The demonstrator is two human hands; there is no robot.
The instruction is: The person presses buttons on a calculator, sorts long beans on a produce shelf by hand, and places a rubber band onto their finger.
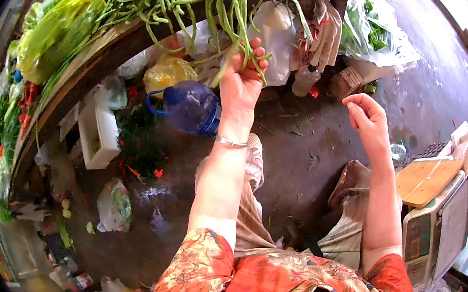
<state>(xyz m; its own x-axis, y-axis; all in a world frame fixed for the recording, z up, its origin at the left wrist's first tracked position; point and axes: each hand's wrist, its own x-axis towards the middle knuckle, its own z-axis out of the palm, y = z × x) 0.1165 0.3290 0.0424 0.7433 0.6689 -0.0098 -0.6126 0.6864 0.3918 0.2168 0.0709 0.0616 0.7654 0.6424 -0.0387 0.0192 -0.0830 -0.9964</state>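
Long green yardlong beans [238, 14] hang over the front edge of a raised wooden stall. My left hand [242, 78], palm up with a bracelet at the wrist, has its fingers curled around the lower ends of several beans. Off to the right, my right hand [367, 115] is raised over the floor, thumb and index finger pinched together. Whether anything small is between those fingertips I cannot make out. Behind my left hand, under the stall, are a white plastic bag [278, 41] and a yellow bag [169, 73].
A blue water jug [194, 107] and a white foam box [98, 133] stand on the floor at left. Leafy greens in a clear bag [374, 29] are at upper right. A weighing scale [434, 226] with a wooden board [428, 180] stands by my right arm.
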